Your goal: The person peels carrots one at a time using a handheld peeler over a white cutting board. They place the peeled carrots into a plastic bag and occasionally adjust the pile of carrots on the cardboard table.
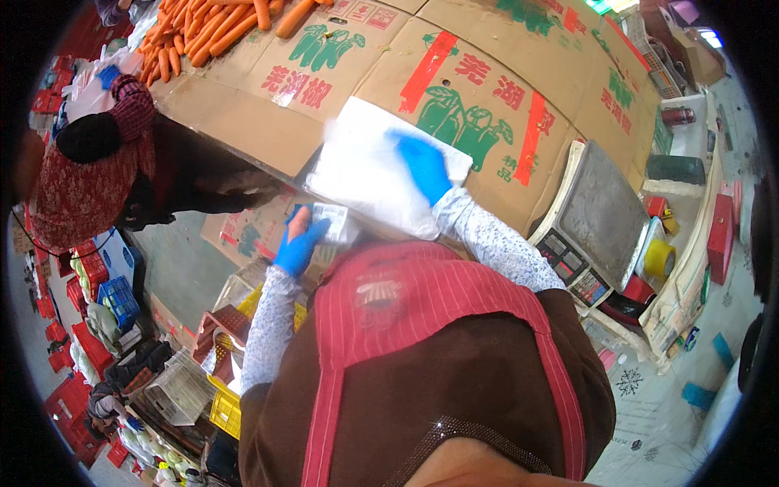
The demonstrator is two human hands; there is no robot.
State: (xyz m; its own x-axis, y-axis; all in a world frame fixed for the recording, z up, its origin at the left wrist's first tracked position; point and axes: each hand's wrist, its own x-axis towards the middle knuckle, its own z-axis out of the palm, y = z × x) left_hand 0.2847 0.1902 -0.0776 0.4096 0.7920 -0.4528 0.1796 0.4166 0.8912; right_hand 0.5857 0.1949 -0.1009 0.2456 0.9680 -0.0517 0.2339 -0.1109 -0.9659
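A flat stack of white foam or plastic sheets (371, 164) lies on the cardboard-covered table in front of me. My right hand (423, 164), in a blue glove, is over its right part; the fingers are blurred, and I cannot tell whether they grip anything. At the table's near edge my left hand (301, 240), in a blue glove with the thumb bare, holds a small pale block or packet with printing (331, 224). Its underside is hidden.
Loose carrots (213, 30) are heaped at the table's far left, near another person (97, 146). A digital scale (599, 213) stands at right, beside a tray with yellow tape (659, 259). Crates (225, 414) stand below left.
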